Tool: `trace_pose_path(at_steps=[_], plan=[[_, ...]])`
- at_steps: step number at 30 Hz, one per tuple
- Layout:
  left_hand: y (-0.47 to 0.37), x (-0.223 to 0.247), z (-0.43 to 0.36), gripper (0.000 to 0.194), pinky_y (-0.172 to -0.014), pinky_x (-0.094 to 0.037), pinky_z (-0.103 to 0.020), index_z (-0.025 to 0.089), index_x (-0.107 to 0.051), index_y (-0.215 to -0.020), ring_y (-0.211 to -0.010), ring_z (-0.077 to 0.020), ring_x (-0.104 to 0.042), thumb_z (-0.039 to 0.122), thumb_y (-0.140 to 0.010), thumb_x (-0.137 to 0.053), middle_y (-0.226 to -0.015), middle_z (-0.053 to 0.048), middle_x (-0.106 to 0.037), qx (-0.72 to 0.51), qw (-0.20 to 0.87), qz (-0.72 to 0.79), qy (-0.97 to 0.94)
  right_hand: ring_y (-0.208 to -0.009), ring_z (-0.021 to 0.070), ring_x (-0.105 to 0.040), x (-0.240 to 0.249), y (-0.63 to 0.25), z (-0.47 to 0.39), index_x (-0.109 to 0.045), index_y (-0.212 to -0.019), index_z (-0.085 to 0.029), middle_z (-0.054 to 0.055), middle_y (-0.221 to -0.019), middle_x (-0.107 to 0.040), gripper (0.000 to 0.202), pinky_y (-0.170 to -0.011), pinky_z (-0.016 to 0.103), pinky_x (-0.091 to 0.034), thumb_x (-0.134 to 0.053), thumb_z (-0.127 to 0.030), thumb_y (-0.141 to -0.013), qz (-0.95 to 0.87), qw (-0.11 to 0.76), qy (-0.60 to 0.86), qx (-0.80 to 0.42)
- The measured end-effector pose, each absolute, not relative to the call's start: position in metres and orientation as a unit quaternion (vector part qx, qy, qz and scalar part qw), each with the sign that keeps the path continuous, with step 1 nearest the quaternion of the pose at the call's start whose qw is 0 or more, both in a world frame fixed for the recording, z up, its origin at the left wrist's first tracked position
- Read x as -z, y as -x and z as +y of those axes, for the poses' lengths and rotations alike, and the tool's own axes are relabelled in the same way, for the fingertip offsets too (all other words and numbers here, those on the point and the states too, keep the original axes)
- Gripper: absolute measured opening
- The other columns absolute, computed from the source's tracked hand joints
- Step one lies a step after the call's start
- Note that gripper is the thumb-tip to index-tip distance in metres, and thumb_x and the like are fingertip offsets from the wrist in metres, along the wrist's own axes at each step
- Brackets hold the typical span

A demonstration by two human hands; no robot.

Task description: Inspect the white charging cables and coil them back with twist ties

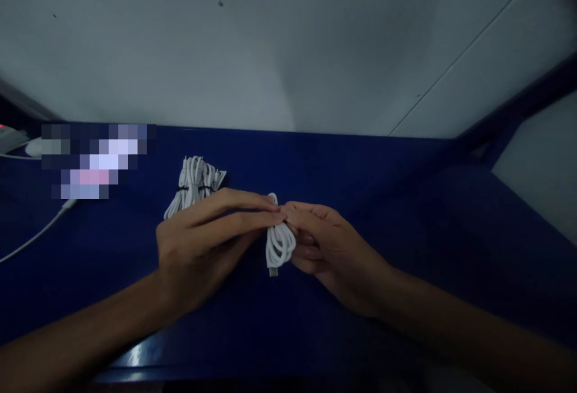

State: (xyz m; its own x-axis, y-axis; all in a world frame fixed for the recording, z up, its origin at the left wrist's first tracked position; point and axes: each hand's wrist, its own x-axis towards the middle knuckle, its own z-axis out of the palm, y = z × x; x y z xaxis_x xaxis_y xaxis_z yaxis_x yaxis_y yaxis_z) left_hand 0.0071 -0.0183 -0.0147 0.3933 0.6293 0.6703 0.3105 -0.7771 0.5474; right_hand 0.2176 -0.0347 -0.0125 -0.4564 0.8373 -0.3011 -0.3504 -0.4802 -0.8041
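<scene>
A white USB cable, coiled into a small bundle, is held between my two hands above the blue table. Its metal plug points down at the bottom of the coil. From the left, my left hand pinches the upper middle of the coil with its fingertips. My right hand grips the same spot from the right, its fingers curled. Whatever lies under the meeting fingertips is mostly hidden. Behind my left hand lies a group of coiled white cables with dark ties around them, partly covered by that hand.
The blue table meets a pale wall at the back. On the left, a pixelated bright device has a white cord running off the edge. A white plug-like object sits at far left. Blue frame bars stand at right.
</scene>
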Motion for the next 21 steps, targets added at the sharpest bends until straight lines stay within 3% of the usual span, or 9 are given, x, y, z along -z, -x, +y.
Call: trace_pose_path(at_steps=[5, 8, 11, 15, 17, 21], plan=[[-0.006, 0.014, -0.019, 0.04, -0.095, -0.069, -0.032, 0.029, -0.086, -0.129, -0.107, -0.0196, -0.084, 0.006, -0.097, -0.084, -0.127, -0.004, -0.087, -0.453, 0.157, 0.268, -0.836, -0.054, 0.0067, -0.022, 0.009, -0.22, -0.034, -0.053, -0.075, -0.02, -0.009, -0.065, -0.036, 0.038, -0.048, 0.022, -0.02, -0.072, -0.033, -0.106, -0.365, 0.385, 0.378, -0.759], [-0.009, 0.012, -0.017, 0.031, -0.089, -0.068, -0.033, 0.036, -0.089, -0.12, -0.099, -0.0197, -0.083, 0.015, -0.096, -0.087, -0.118, 0.0, -0.087, -0.465, 0.194, 0.308, -0.807, -0.052, 0.0072, -0.029, 0.011, -0.222, -0.035, -0.053, -0.077, -0.021, -0.008, -0.064, -0.041, 0.043, -0.047, 0.023, -0.024, -0.066, -0.043, -0.111, -0.436, 0.394, 0.405, -0.701], [-0.013, 0.011, -0.013, 0.02, -0.084, -0.068, -0.034, 0.037, -0.092, -0.105, -0.093, -0.0211, -0.081, 0.024, -0.09, -0.094, -0.105, 0.001, -0.086, -0.48, 0.302, 0.366, -0.738, -0.058, 0.0093, -0.041, 0.011, -0.224, -0.037, -0.056, -0.079, -0.021, -0.006, -0.069, -0.049, 0.046, -0.051, 0.024, -0.034, -0.061, -0.05, -0.114, -0.532, 0.419, 0.446, -0.585], [-0.012, 0.013, -0.008, 0.019, -0.085, -0.07, -0.036, 0.033, -0.093, -0.095, -0.091, -0.0244, -0.082, 0.028, -0.08, -0.102, -0.096, 0.0, -0.087, -0.465, 0.48, 0.435, -0.603, -0.068, 0.0109, -0.056, 0.013, -0.225, -0.037, -0.066, -0.11, -0.023, -0.003, -0.088, -0.063, 0.008, -0.059, 0.026, -0.047, -0.068, -0.031, -0.111, -0.651, 0.475, 0.453, -0.382], [-0.009, 0.015, -0.006, 0.019, -0.085, -0.07, -0.035, 0.031, -0.093, -0.094, -0.091, -0.0251, -0.083, 0.028, -0.079, -0.103, -0.096, -0.001, -0.088, -0.46, 0.531, 0.435, -0.563, -0.073, 0.0117, -0.061, 0.016, -0.225, -0.034, -0.067, -0.121, -0.023, 0.0, -0.101, -0.068, 0.015, -0.064, 0.028, -0.051, -0.072, -0.019, -0.107, -0.714, 0.481, 0.428, -0.273], [-0.006, 0.017, -0.006, 0.02, -0.081, -0.069, -0.029, 0.028, -0.092, -0.093, -0.088, -0.022, -0.083, 0.022, -0.077, -0.103, -0.095, -0.002, -0.088, -0.444, 0.579, 0.424, -0.537, -0.079, 0.0131, -0.063, 0.021, -0.227, -0.027, -0.07, -0.119, -0.02, 0.003, -0.107, -0.07, 0.016, -0.067, 0.029, -0.052, -0.072, -0.01, -0.107, -0.773, 0.477, 0.389, -0.151]])
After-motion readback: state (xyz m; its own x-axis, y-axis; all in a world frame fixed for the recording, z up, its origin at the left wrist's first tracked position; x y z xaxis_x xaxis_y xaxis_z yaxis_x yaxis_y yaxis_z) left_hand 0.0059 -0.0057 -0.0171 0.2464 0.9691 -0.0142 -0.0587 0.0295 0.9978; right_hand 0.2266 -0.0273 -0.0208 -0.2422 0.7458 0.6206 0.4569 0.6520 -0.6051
